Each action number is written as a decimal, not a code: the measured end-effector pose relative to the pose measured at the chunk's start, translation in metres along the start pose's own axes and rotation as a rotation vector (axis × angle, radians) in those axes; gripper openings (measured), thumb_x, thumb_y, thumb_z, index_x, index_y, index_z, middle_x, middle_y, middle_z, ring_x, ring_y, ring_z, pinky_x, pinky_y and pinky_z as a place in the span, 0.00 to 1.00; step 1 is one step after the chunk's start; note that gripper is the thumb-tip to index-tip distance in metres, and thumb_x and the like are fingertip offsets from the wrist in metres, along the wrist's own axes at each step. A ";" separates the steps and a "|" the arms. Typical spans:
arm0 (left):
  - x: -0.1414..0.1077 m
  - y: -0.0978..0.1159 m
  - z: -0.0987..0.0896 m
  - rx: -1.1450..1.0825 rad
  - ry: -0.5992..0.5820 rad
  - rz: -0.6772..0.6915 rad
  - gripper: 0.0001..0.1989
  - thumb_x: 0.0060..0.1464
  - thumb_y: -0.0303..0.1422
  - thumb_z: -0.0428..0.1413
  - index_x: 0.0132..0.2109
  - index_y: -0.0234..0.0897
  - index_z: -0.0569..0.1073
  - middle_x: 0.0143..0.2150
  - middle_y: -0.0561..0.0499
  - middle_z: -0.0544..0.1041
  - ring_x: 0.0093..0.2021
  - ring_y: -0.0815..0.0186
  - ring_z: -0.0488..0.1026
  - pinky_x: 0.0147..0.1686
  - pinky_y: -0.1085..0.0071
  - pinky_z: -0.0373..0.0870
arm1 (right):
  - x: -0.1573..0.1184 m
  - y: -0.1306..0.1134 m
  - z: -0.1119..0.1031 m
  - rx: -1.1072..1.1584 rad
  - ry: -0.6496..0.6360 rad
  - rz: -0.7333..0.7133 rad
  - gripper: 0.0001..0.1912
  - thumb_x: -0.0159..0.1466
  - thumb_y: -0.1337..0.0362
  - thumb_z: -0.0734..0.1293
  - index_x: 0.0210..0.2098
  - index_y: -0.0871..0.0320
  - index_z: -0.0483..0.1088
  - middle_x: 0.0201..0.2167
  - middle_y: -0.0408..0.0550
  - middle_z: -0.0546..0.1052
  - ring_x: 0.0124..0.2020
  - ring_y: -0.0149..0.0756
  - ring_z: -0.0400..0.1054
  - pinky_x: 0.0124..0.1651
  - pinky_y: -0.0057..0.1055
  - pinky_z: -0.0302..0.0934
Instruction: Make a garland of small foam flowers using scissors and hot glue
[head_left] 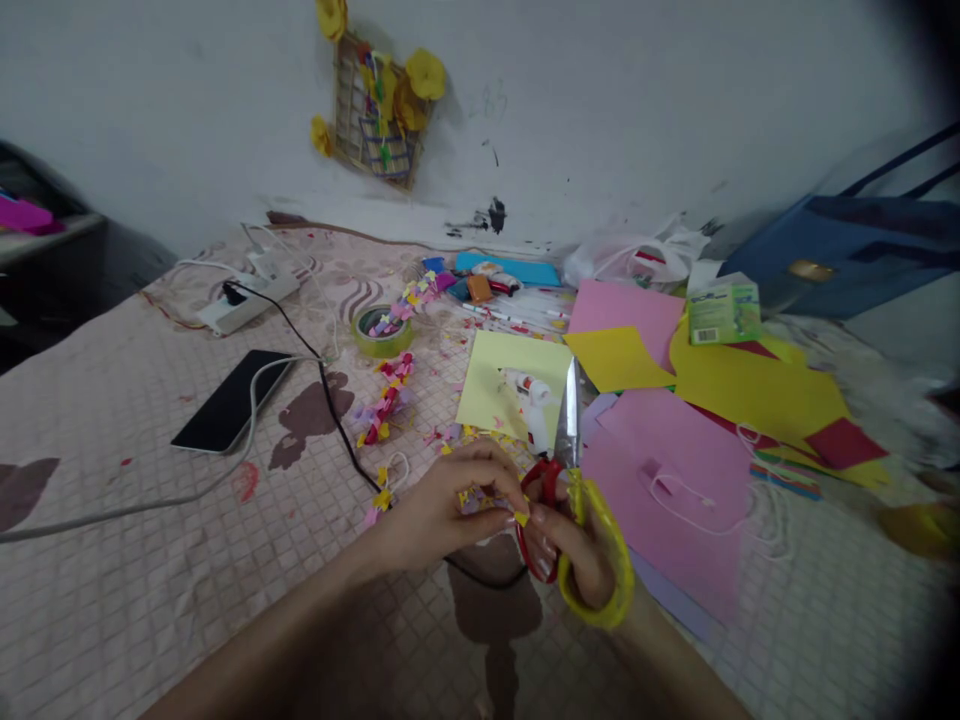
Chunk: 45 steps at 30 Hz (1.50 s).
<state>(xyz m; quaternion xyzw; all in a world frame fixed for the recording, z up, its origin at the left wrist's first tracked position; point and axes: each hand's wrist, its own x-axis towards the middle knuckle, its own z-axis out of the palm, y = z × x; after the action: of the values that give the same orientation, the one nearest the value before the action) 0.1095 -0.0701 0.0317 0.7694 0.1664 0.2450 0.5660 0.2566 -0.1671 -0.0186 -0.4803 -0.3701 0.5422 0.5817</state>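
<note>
My left hand [457,505] is closed in a pinch on a small yellow paper piece [522,519]. More small purple and yellow paper pieces [474,499] show under its fingers. My right hand [574,550] has a pair of scissors [571,420] hooked on it, one handle red, the other yellow, blades together and pointing away from me. Its fingertips meet those of my left hand at the yellow piece. Left of my hands lie garland lengths of tiny paper pieces [388,405]. Beyond them a white glue gun [531,395] rests on a pale yellow sheet [487,365].
Coloured paper sheets [660,470] spread over the right side. A tape roll [381,332], a black phone [232,400] and a power strip [251,305] lie left, with cables crossing the cloth. A blue bag [847,250] leans at the wall.
</note>
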 end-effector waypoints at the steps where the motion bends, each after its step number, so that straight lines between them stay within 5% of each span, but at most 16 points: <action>1: 0.000 0.000 0.000 -0.003 -0.012 0.008 0.04 0.53 0.29 0.56 0.34 0.39 0.76 0.39 0.46 0.73 0.42 0.62 0.70 0.46 0.67 0.63 | 0.000 0.000 0.000 -0.009 -0.015 -0.003 0.12 0.61 0.57 0.63 0.26 0.56 0.59 0.14 0.34 0.61 0.14 0.25 0.53 0.18 0.24 0.51; 13: -0.002 -0.019 0.007 -0.296 0.034 -0.320 0.10 0.48 0.34 0.60 0.34 0.33 0.70 0.33 0.48 0.73 0.32 0.68 0.69 0.32 0.72 0.65 | -0.002 -0.021 0.009 -0.471 0.143 -0.001 0.11 0.56 0.56 0.64 0.25 0.57 0.62 0.16 0.36 0.60 0.17 0.27 0.53 0.20 0.24 0.49; 24: 0.000 -0.015 0.007 -0.404 -0.035 -0.436 0.09 0.50 0.35 0.58 0.32 0.32 0.70 0.27 0.53 0.71 0.26 0.74 0.65 0.28 0.76 0.61 | -0.002 -0.017 0.006 -0.488 0.154 -0.007 0.12 0.57 0.55 0.63 0.24 0.56 0.60 0.15 0.36 0.58 0.17 0.27 0.53 0.21 0.26 0.49; 30: 0.001 -0.009 -0.004 -0.395 0.258 -0.369 0.11 0.50 0.38 0.58 0.31 0.33 0.69 0.25 0.54 0.72 0.25 0.74 0.66 0.26 0.76 0.61 | -0.010 -0.008 0.002 -0.413 0.073 0.026 0.19 0.60 0.46 0.60 0.33 0.57 0.63 0.17 0.37 0.60 0.18 0.28 0.53 0.22 0.27 0.48; 34: 0.003 -0.002 -0.013 -0.397 0.411 -0.343 0.10 0.50 0.36 0.58 0.31 0.33 0.69 0.23 0.54 0.71 0.24 0.74 0.66 0.26 0.77 0.61 | -0.007 -0.004 0.001 -0.366 -0.014 0.140 0.21 0.57 0.44 0.61 0.30 0.57 0.64 0.15 0.36 0.58 0.16 0.26 0.50 0.18 0.25 0.45; 45: 0.003 -0.001 -0.015 -0.443 0.525 -0.319 0.09 0.51 0.35 0.58 0.31 0.32 0.70 0.27 0.53 0.73 0.28 0.72 0.69 0.31 0.75 0.67 | 0.000 -0.017 0.025 -0.251 0.060 0.484 0.19 0.56 0.48 0.57 0.20 0.56 0.59 0.10 0.36 0.53 0.13 0.26 0.46 0.15 0.25 0.41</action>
<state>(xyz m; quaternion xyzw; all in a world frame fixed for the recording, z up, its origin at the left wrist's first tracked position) 0.1033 -0.0568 0.0345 0.5039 0.3663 0.3726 0.6878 0.2373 -0.1624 0.0045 -0.6391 -0.2912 0.6008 0.3818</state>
